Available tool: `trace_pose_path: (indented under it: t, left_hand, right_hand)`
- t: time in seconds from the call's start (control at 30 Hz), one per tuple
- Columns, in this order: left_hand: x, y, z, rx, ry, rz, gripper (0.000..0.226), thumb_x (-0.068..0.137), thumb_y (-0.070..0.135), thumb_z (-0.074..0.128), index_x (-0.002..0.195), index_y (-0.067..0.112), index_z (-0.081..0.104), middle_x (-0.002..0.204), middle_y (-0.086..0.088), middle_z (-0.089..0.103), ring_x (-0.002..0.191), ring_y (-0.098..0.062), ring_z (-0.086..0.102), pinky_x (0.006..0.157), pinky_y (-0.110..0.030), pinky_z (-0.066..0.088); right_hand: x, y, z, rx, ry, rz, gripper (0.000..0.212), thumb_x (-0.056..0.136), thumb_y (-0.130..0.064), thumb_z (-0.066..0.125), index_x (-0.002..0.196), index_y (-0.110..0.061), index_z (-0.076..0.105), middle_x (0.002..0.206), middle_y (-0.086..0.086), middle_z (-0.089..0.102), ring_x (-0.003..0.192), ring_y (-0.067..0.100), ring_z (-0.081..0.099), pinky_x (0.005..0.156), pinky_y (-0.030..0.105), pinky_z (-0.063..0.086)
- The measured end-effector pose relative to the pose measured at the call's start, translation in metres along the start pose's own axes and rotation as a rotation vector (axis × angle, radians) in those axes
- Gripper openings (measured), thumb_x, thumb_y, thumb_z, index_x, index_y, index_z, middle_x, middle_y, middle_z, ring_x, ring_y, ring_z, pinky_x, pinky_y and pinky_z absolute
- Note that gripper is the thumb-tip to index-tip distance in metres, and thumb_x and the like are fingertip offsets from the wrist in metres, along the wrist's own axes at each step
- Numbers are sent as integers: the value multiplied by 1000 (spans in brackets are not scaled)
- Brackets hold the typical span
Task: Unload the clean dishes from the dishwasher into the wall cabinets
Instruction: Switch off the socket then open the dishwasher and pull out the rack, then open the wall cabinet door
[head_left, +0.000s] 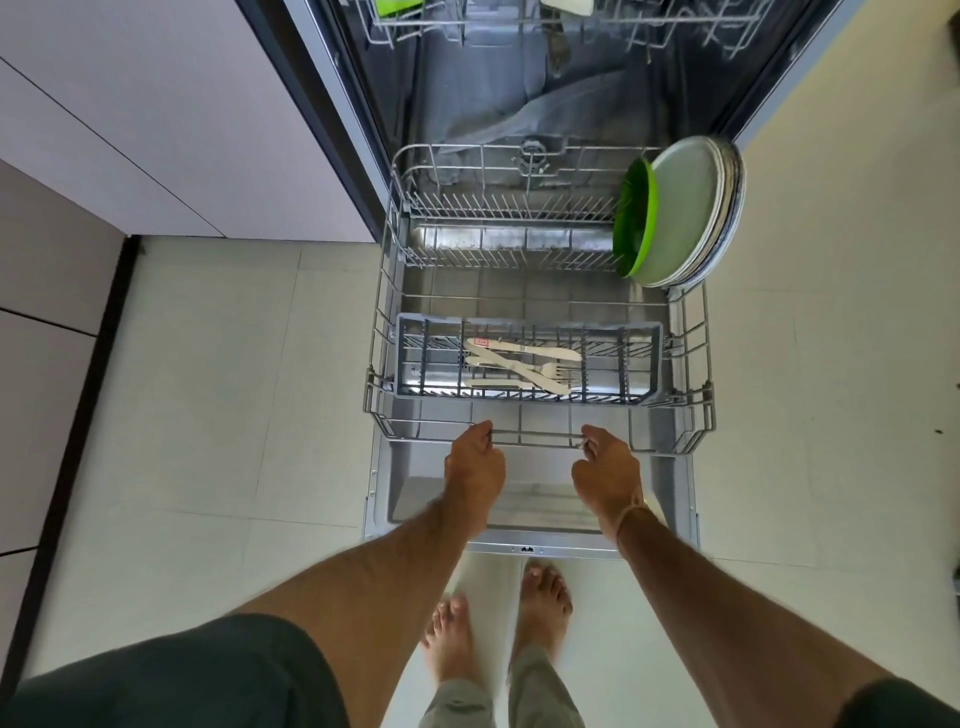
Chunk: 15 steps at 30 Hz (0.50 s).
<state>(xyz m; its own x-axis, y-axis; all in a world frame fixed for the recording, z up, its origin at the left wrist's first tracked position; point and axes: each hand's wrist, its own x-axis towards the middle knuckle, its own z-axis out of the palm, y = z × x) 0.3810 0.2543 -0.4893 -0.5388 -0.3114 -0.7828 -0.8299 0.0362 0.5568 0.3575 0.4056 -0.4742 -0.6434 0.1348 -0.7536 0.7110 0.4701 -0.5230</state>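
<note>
The grey wire lower rack (384, 322) is pulled out over the open dishwasher door (519, 512). My left hand (475, 465) and my right hand (605, 470) both grip the rack's front rail. At the rack's far right a green plate (631, 218) stands on edge against several pale plates (685, 213). A grey cutlery basket (644, 358) near the front holds pale forks and a knife (519, 364) lying flat.
The upper rack (675, 26) shows at the top with a green item (392, 6) and a white item in it. Pale cabinet fronts (156, 130) line the left. Light floor tiles surround the door. My bare feet (498, 618) stand just before the door's edge.
</note>
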Motion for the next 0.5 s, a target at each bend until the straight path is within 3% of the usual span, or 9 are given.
trace_pose_path:
  t: [0.13,0.23,0.33,0.43,0.5]
  left_hand:
    - [-11,15,-7,32,-43,4,55,99,6,49,151,21,37,154,-8,40,137,-26,44,104,-29,40]
    - [-23,29,-18,9,-67,13,57,99,11,55,151,24,35,157,-8,34,141,-28,38,110,-38,37]
    - [-40,50,-33,19,-73,40,56,98,18,58,150,23,37,157,-7,35,141,-27,37,112,-41,35]
    - [-59,79,-51,36,-73,97,54,98,21,58,149,20,39,156,-5,36,142,-25,37,113,-38,32]
    - [-74,102,-63,-13,-71,127,51,98,18,58,146,18,42,150,2,41,139,-23,39,111,-36,34]
  right_hand:
    - [-10,-10,-5,-36,-23,-14,68,84,5,45,149,-13,38,149,12,44,136,27,44,113,39,36]
    - [-22,-28,-13,-27,-33,-31,68,86,0,45,151,-19,35,152,9,40,137,27,41,111,36,35]
    - [-40,-48,-26,-15,-37,-62,67,88,-3,48,151,-24,35,151,5,42,136,25,42,113,40,35]
    - [-57,-76,-41,-1,-36,-113,65,89,-5,49,150,-24,37,132,2,52,125,19,48,112,38,36]
    - [-66,-100,-51,0,-18,-169,61,91,-5,50,149,-22,40,140,2,50,128,21,48,109,34,37]
